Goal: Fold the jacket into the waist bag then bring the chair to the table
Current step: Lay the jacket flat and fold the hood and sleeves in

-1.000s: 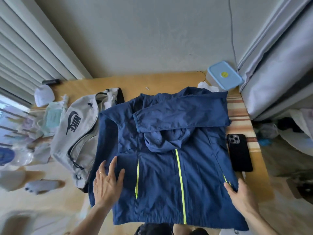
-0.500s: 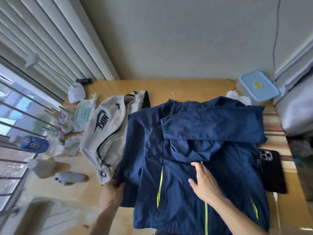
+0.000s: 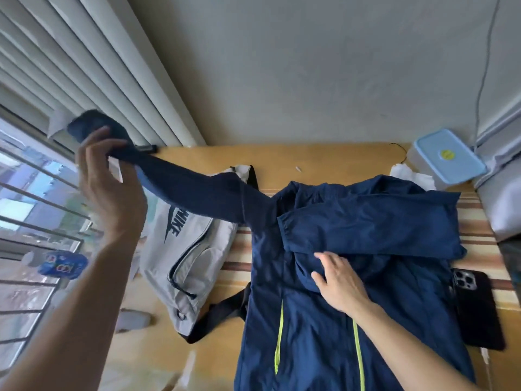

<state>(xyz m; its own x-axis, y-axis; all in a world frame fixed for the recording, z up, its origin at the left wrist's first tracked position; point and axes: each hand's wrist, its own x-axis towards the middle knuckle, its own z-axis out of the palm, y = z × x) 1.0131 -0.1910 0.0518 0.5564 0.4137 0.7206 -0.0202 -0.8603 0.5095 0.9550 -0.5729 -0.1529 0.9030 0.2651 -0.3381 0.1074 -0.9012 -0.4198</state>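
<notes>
A navy blue jacket (image 3: 352, 277) with neon yellow zips lies front up on the wooden table (image 3: 282, 159), one sleeve folded across its chest. My left hand (image 3: 110, 190) grips the cuff end of the other sleeve and holds it stretched out and raised to the left, above the grey Nike waist bag (image 3: 183, 249). My right hand (image 3: 338, 283) presses flat on the jacket's chest by the hood, fingers spread. The waist bag lies left of the jacket with its zip partly open and its black strap under the jacket's edge. No chair is in view.
A black phone (image 3: 476, 309) lies on a striped cloth right of the jacket. A blue-lidded box (image 3: 448, 156) and white tissue sit at the back right. Window bars, blinds and small bottles line the left side. A wall stands behind the table.
My left hand pulled the left sleeve out from the jacket's side and lifted it up and leftward. My right hand slid up from the hem to the chest.
</notes>
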